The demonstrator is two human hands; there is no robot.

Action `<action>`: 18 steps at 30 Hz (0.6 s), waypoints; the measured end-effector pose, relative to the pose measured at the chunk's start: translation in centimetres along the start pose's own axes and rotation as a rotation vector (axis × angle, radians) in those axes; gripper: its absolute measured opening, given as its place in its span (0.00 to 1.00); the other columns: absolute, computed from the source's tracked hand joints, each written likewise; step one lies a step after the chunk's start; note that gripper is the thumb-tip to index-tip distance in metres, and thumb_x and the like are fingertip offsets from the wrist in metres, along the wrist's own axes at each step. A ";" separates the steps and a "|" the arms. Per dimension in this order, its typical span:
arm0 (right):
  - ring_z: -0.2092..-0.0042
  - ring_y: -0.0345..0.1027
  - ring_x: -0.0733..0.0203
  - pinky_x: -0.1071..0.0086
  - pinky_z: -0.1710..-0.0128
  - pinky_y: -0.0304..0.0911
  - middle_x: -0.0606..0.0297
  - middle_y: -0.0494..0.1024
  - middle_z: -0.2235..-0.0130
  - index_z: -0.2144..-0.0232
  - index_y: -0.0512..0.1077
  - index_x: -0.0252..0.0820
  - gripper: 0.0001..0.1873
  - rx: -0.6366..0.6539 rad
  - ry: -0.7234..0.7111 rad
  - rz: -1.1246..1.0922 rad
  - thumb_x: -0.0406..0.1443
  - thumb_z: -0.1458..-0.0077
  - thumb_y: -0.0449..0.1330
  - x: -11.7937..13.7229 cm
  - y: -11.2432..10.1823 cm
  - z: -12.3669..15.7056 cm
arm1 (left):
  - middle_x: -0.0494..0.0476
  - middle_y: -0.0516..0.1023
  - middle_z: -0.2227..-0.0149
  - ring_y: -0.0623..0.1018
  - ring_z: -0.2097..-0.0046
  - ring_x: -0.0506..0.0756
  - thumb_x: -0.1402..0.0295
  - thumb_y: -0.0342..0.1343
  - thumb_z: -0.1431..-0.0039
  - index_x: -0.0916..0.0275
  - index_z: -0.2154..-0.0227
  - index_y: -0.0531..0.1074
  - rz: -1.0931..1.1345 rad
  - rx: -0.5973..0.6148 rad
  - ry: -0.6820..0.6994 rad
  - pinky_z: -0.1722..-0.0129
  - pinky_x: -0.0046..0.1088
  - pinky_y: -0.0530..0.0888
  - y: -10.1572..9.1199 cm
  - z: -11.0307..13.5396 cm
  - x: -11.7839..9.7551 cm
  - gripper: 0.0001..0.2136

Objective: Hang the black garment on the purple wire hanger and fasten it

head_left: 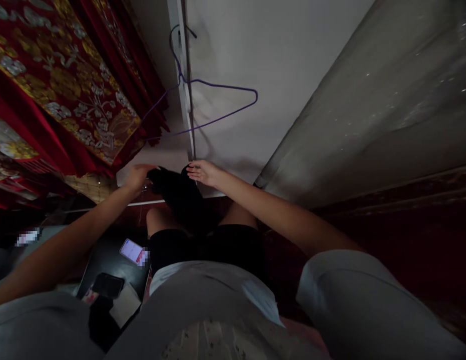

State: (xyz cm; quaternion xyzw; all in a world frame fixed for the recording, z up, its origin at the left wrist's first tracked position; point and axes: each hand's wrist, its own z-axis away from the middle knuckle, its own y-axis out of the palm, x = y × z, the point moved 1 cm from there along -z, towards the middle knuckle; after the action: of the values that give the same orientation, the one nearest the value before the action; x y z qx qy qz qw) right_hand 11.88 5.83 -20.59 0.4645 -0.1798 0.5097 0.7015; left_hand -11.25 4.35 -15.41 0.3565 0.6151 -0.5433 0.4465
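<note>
A piece of black clothing (176, 192) hangs in front of my thighs, its upper part stretched between my two hands. My left hand (137, 177) is closed on its upper left edge. At the upper right edge, my right hand (202, 172) holds the cloth at its fingertips, the fingers fairly straight. Dark folds hide the garment's exact kind and its lower end. Just beyond my hands, a purple wire hanger (227, 87) hangs by its hook with no garment on it.
Red curtains with gold and silver patterns (78, 90) hang at the left. A white panel (263, 45) stands ahead, a plastic-covered surface (368, 115) at the right. On a dark stool or low table (101, 255) lie a lit phone (132, 251) and a dark phone (108, 286).
</note>
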 end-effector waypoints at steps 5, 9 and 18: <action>0.66 0.72 0.56 0.62 0.57 0.72 0.56 0.78 0.69 0.64 0.73 0.38 0.19 0.338 0.215 0.124 0.45 0.31 0.50 -2.0 1.8 1.3 | 0.59 0.80 0.64 0.79 0.63 0.57 0.68 0.57 0.46 0.63 0.64 0.78 -0.118 0.196 0.175 0.61 0.34 0.77 2.9 5.0 -1.4 0.09; 0.66 0.71 0.54 0.62 0.61 0.72 0.60 0.76 0.72 0.66 0.72 0.42 0.30 0.476 0.140 0.136 0.60 0.35 0.48 -0.9 2.5 2.9 | 0.62 0.79 0.53 0.77 0.49 0.60 0.69 0.54 0.39 0.62 0.52 0.75 -0.378 0.374 0.624 0.44 0.42 0.74 5.4 8.1 -4.5 0.13; 0.70 0.71 0.62 0.70 0.69 0.67 0.64 0.78 0.72 0.71 0.75 0.40 0.19 0.530 -0.112 0.569 0.47 0.54 0.74 6.0 0.2 8.1 | 0.63 0.77 0.43 0.73 0.38 0.64 0.44 0.29 0.28 0.56 0.40 0.68 -0.155 0.528 0.512 0.40 0.48 0.69 6.3 3.6 -6.3 0.32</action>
State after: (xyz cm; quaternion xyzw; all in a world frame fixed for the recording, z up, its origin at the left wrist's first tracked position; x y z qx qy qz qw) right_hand 16.02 2.36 -12.04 0.5883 -0.2017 0.6863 0.3771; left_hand -2.66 2.07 -11.76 0.5362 0.5706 -0.6086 0.1285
